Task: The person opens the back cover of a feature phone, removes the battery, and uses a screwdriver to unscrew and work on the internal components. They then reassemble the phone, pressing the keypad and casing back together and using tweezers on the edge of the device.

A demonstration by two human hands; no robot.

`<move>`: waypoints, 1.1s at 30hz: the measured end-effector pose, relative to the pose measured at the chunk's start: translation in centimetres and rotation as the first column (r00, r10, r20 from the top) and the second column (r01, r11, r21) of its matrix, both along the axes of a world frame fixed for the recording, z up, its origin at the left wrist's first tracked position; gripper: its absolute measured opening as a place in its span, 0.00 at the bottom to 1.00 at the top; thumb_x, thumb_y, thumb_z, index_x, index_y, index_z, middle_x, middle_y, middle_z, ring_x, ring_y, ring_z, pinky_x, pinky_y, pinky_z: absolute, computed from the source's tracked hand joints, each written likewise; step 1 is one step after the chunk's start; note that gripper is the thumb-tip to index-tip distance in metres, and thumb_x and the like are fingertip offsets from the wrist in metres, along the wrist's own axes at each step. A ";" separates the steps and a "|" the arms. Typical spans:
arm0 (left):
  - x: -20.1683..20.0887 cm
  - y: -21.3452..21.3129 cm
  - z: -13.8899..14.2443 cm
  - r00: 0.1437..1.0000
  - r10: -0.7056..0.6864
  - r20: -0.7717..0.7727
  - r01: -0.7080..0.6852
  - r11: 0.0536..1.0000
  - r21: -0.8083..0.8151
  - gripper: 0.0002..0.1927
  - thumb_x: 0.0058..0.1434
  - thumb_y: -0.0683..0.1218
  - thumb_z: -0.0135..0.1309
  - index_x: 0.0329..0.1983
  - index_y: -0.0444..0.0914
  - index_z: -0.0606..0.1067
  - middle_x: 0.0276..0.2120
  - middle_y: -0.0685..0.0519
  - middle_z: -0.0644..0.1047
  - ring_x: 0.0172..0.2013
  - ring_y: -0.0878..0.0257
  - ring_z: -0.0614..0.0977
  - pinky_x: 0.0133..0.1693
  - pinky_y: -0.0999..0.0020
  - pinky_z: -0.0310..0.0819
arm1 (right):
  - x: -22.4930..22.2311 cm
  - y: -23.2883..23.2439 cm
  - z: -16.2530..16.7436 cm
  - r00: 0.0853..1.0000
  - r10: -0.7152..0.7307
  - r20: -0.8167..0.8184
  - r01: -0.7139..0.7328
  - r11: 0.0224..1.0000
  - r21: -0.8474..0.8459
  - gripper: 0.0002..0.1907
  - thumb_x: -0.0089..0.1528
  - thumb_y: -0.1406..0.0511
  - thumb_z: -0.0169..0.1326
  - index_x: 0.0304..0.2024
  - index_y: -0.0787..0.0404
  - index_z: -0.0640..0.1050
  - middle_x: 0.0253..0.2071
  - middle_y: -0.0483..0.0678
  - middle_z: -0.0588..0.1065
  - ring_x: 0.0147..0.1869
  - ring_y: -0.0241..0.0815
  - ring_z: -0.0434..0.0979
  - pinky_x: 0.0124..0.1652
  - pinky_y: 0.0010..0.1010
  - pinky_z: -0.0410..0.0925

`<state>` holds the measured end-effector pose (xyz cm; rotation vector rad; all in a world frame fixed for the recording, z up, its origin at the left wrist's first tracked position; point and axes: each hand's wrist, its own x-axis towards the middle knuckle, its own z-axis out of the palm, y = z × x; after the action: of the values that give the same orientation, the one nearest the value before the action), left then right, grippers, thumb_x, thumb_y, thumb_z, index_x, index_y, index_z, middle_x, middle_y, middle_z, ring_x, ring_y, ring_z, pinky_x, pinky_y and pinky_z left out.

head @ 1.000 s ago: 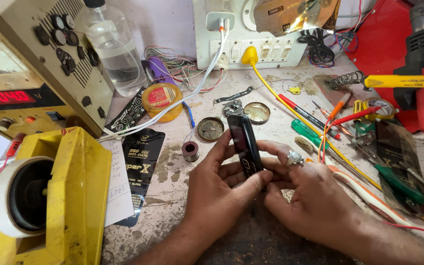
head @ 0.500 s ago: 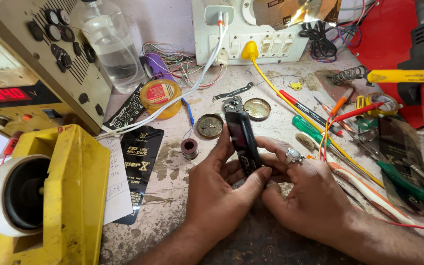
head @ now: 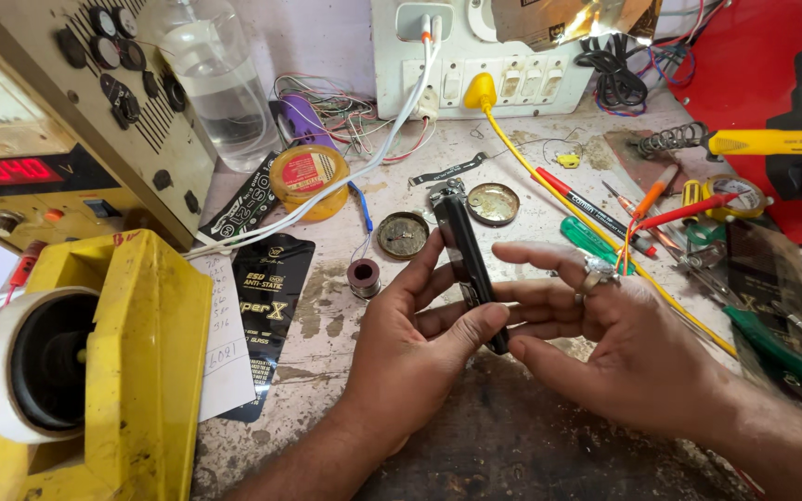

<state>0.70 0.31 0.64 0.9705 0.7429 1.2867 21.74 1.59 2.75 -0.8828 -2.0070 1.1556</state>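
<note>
At bench centre: slim black device [head: 471, 269], held edge-up between both hands, above the worn bench [head: 327, 315].
Left hand [head: 415, 339]: grasping device, thumb along its lower end, steadying it.
Right hand [head: 619, 329]: fingers half-open, tips just touching device; ringed finger raised.
Nearby: 2 round tins [head: 403, 234], solder spool [head: 363, 276].
Hidden: device face and far end hard to make out.

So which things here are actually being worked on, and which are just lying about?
In hand:
- slim black rectangular device, held edge-up
- left hand, gripping it
- right hand, fingers at its side

Lying about:
- yellow tape dispenser
- round yellow tin
- clear plastic bottle
- red-handled screwdriver
- beige bench power supply
</note>
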 end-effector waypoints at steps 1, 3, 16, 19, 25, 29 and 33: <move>0.0 0.0 0.0 1.000 -0.003 0.014 0.003 1.000 0.013 0.47 0.57 0.38 0.61 0.78 0.39 0.54 0.62 0.44 0.75 0.51 0.61 0.84 0.48 0.67 0.82 | 0.0 0.1 -0.1 1.000 -0.008 -0.010 0.008 1.000 -0.025 0.30 0.62 0.73 0.57 0.68 0.64 0.68 0.65 0.49 0.74 0.58 0.37 0.83 0.55 0.30 0.74; 0.0 0.0 -0.1 0.999 -0.010 0.041 0.008 0.999 0.039 0.47 0.57 0.36 0.60 0.78 0.40 0.53 0.63 0.44 0.74 0.51 0.61 0.83 0.48 0.67 0.82 | -0.1 0.2 -0.2 0.999 -0.024 -0.030 0.022 0.997 -0.075 0.35 0.61 0.74 0.58 0.71 0.62 0.65 0.60 0.50 0.78 0.56 0.36 0.83 0.55 0.28 0.76; 0.8 -1.0 -0.1 0.977 0.124 -0.173 -0.071 0.957 0.283 0.56 0.61 0.33 0.57 0.81 0.45 0.35 0.58 0.45 0.75 0.50 0.62 0.83 0.52 0.69 0.82 | -3.8 -2.3 2.7 0.725 -0.349 0.593 0.332 0.932 0.142 0.44 0.56 0.65 0.57 0.76 0.39 0.64 0.22 0.45 0.80 0.17 0.36 0.78 0.23 0.33 0.72; 0.7 -1.2 0.0 0.973 0.099 -0.208 -0.030 0.950 0.312 0.59 0.61 0.34 0.56 0.80 0.45 0.28 0.58 0.45 0.74 0.50 0.62 0.84 0.53 0.69 0.81 | -4.0 -2.4 2.8 0.782 -0.363 0.506 0.274 0.930 0.244 0.43 0.53 0.66 0.56 0.73 0.43 0.66 0.18 0.48 0.77 0.18 0.37 0.76 0.21 0.34 0.71; 0.2 -1.3 0.2 0.949 0.052 -0.310 0.043 0.955 0.292 0.63 0.58 0.36 0.55 0.78 0.45 0.21 0.61 0.45 0.73 0.51 0.62 0.84 0.53 0.69 0.80 | -2.8 -2.5 2.0 0.656 -0.390 0.646 0.174 0.911 0.374 0.46 0.57 0.61 0.59 0.77 0.49 0.59 0.26 0.54 0.81 0.27 0.48 0.83 0.33 0.40 0.75; 0.4 -0.9 0.6 0.960 -0.005 -0.279 0.054 0.984 0.171 0.62 0.55 0.37 0.52 0.77 0.45 0.20 0.64 0.46 0.70 0.51 0.62 0.83 0.50 0.69 0.81 | -2.0 -2.8 1.5 0.832 -0.361 0.421 0.046 0.802 0.596 0.54 0.54 0.65 0.56 0.78 0.69 0.47 0.42 0.57 0.83 0.41 0.60 0.83 0.46 0.51 0.71; 0.9 -1.2 1.1 0.959 0.016 -0.284 0.023 0.991 0.132 0.61 0.53 0.37 0.51 0.77 0.42 0.21 0.65 0.48 0.69 0.53 0.62 0.82 0.49 0.69 0.81 | -2.3 -3.1 1.1 0.875 -0.291 0.388 0.068 0.865 0.496 0.55 0.56 0.65 0.58 0.79 0.68 0.45 0.46 0.57 0.82 0.42 0.56 0.85 0.44 0.44 0.74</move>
<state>1.64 -0.84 1.75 1.2845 0.8827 1.2190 19.40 -1.46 3.87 -1.1229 -2.3593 0.3256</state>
